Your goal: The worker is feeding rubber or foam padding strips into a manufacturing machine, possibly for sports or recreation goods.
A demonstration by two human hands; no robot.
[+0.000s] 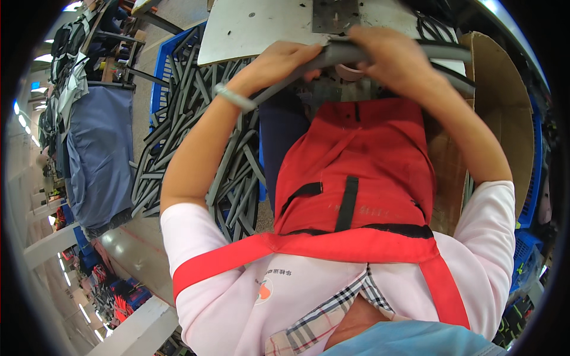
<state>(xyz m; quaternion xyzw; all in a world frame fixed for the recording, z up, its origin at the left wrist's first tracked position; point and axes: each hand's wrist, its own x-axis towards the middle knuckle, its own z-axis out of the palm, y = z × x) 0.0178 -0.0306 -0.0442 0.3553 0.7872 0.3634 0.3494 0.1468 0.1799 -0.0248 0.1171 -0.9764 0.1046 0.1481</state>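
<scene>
A grey foam-like tube (344,54) spans between my hands, above the near edge of the white worktable (261,29). My left hand (285,62) is closed on its left part, and the tube's end slants down under that wrist. Smeared a little by motion, my right hand (389,56) curls over the tube from above. More grey and black tubing (448,52) shows to the right of that hand; whether it is the same piece I cannot tell. A small pinkish round thing (349,72) lies below the tube, partly hidden.
Left of me, a blue basket (159,89) overflows with many grey tubes (178,130). An open cardboard box (502,101) stands on the right. A metal plate (335,16) sits on the table. My red apron (356,160) covers my lap.
</scene>
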